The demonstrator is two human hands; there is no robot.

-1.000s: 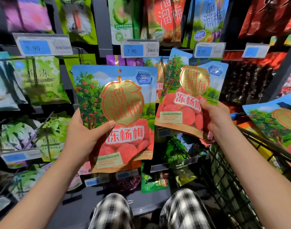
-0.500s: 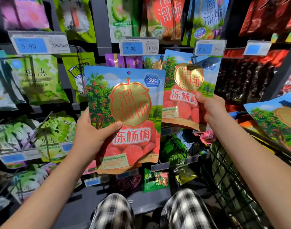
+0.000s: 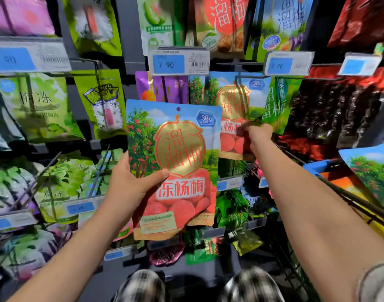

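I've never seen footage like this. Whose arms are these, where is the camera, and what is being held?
There is no machine here. A person wears one wide-angle camera on the head, looking forward and down, so both arms enter from below. The left hand grips a red-fruit snack pouch by its lower left side. The right hand reaches further in and pinches a matching pouch against the display rack. Blur hides whether it hangs there. Other snack bags hang around, under a price tag reading 7.90. A shopping cart stands at the right.
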